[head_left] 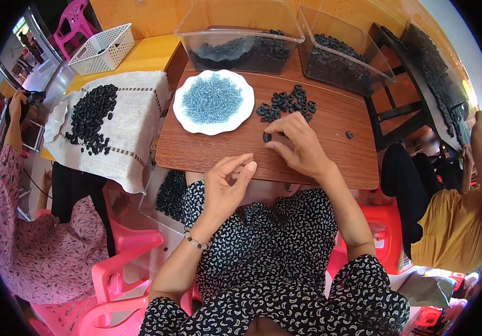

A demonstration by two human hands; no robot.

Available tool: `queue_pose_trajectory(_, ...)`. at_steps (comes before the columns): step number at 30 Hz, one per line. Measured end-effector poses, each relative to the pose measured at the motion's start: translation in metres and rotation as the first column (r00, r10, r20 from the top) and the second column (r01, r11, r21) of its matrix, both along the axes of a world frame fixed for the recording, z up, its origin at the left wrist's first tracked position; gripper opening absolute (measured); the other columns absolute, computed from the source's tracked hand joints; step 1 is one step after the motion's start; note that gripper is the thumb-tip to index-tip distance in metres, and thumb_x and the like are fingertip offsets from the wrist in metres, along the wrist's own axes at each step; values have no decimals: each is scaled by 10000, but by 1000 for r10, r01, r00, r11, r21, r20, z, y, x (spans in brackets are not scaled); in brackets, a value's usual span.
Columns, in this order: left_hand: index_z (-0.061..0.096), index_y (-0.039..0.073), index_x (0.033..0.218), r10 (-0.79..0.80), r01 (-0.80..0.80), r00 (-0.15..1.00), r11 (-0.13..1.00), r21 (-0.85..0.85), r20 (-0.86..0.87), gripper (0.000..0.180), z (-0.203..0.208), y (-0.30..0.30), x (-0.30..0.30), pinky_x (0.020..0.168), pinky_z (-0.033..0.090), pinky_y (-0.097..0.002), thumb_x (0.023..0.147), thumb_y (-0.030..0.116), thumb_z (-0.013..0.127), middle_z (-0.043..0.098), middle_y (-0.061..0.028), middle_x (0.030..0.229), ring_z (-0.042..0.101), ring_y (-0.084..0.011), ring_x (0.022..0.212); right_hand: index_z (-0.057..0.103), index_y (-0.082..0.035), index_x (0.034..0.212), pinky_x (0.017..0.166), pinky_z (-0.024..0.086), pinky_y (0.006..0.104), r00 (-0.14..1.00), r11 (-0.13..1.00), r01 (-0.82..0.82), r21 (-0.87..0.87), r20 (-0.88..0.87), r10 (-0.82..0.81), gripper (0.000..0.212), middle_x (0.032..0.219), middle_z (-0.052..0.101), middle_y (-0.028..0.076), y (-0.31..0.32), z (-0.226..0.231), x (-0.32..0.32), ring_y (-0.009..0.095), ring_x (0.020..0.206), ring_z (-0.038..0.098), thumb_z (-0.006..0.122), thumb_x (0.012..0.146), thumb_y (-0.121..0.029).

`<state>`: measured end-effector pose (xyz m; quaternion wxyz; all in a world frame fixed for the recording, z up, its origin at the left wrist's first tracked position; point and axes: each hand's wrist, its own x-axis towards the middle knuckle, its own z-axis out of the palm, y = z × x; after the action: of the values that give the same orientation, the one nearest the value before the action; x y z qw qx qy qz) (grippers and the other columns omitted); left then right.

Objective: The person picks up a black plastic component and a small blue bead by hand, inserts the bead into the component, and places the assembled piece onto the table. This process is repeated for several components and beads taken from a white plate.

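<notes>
Fingers (pixel 292 124) on the right hand (pixel 303 148) have a small black ribbed-looking bead (pixel 267 138) pinched between thumb and index, over the middle of the brown wood-grain tabletop (pixel 193 150). Can't tell if the bead is touching the wood or just above it.

Using that pinched bead as the clock center: the left hand (pixel 227 182) sits at 7 o'clock by the near edge, thumb and index tips close together. Honestly can't tell if there's something tiny between them. Beaded bracelet (pixel 198 242) on that wrist, btw.

At 10 o'clock there's a white scalloped plate (pixel 214 129) with a load of tiny pale-blue see-through beads (pixel 212 99) spread over it. Loose cluster of black beads (pixel 287 104) at 1 o'clock, pretty close to the right hand, plus one stray black bead (pixel 349 135) off on its own at 3.

Further out, one clear plastic bin (pixel 241 36) between 11 and 12 and another clear bin (pixel 330 71) at 1, both with black pieces inside. Way over at 9 is a grey cloth (pixel 134 115) carrying a heap of black pieces (pixel 92 112), with a white perforated basket (pixel 106 57) at 10.
</notes>
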<state>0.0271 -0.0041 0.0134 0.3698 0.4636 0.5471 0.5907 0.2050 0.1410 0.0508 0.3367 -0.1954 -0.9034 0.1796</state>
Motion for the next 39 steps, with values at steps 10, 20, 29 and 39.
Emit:
queue_pose_trajectory(10,698,-27,1266,-230,235,866,971,45,443,371,-6,1,-10,774,572,-247,966,183,755,762,-82,1053,700,-106,865,699,-86,1112,861,492,388,966,977,-213,5,-148,212,343,1072,690,58,-36,7,-8,276,993,622,827,794,-98)
queue_pose_trajectory(20,731,-11,1222,-189,203,901,979,6,389,321,-4,1,-10,726,534,-219,961,175,760,721,-35,959,642,-76,786,744,-55,1050,738,503,321,991,959,-125,-253,-81,107,181,973,726,60,-20,17,-7,200,854,629,786,874,-71)
queue_pose_trajectory(29,729,-35,1200,6,-23,958,998,59,285,290,3,3,-10,693,502,-206,972,144,743,619,-9,988,586,-58,798,747,-95,1072,947,465,424,988,996,-84,7,131,83,231,1045,697,69,23,5,-62,310,1057,580,786,864,-188)
queue_pose_trajectory(39,738,-24,1190,161,-193,917,980,54,364,274,-3,6,-19,697,463,-189,981,155,739,599,24,970,537,-32,804,729,-98,1093,959,456,452,952,988,-88,128,303,46,352,1074,663,84,32,-8,-82,330,1110,551,827,798,-264)
